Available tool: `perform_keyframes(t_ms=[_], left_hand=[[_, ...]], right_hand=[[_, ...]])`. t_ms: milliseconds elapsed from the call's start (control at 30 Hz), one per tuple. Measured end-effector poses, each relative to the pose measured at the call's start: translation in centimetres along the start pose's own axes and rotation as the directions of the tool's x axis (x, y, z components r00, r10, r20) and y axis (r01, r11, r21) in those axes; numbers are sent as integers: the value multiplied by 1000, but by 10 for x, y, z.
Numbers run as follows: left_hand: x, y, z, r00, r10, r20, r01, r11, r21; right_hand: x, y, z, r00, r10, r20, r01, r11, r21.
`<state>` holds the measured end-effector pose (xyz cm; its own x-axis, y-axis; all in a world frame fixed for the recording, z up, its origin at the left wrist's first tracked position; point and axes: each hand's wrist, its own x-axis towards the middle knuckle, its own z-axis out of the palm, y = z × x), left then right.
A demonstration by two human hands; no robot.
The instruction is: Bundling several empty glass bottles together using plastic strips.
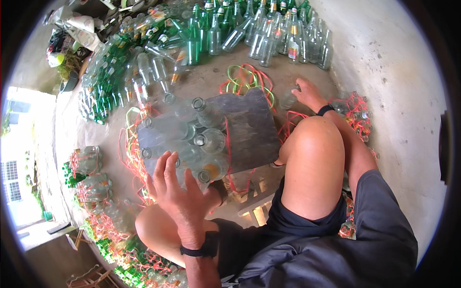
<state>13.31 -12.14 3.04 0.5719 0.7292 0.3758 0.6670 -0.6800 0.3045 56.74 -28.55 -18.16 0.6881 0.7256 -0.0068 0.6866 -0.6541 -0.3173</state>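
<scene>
On a dark board [252,136] before me stands a cluster of clear glass bottles [212,140], necks up, with a red plastic strap [228,144] running along its right side. My left hand [180,194] hovers over the near left bottles, fingers spread; whether a fingertip touches a neck cannot be made out. Beyond the board's right edge, my right hand [309,94] has its fingers curled at the neck of another clear glass bottle [287,100] low over the floor. That bottle is blurred and partly hidden by the fingers.
Red and green plastic straps [248,77] lie behind the board, more straps [135,158] at its left. Loose green bottles [193,46] and clear bottles [268,46] crowd the back. Strapped bundles [90,160] line the left; others [356,115] sit by the right wall [389,90].
</scene>
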Motion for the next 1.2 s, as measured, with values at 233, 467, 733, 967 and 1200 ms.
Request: perform_keyframes(t_ms=[233, 467, 733, 967, 1200], left_hand=[[-1, -5, -2, 999, -31, 15, 31, 1000, 5], [-5, -7, -3, 999, -32, -15, 31, 997, -65], [-6, -9, -4, 999, -20, -49, 17, 997, -73], [-6, -11, -3, 998, -12, -65, 6, 995, -104], [-7, -12, -3, 998, -14, -63, 8, 995, -101]], right_hand=[[1, -6, -14, 994, 39, -104, -33, 998, 59], [-7, -82, -153, 942, -48, -332, 72, 995, 62], [-37, -199, -293, 798, -195, -570, 417, 861, 290], [-68, -282, -329, 809, -266, -523, 544, 674, 499], [-61, -346, -287, 650, -410, -640, 760, 375, 531]])
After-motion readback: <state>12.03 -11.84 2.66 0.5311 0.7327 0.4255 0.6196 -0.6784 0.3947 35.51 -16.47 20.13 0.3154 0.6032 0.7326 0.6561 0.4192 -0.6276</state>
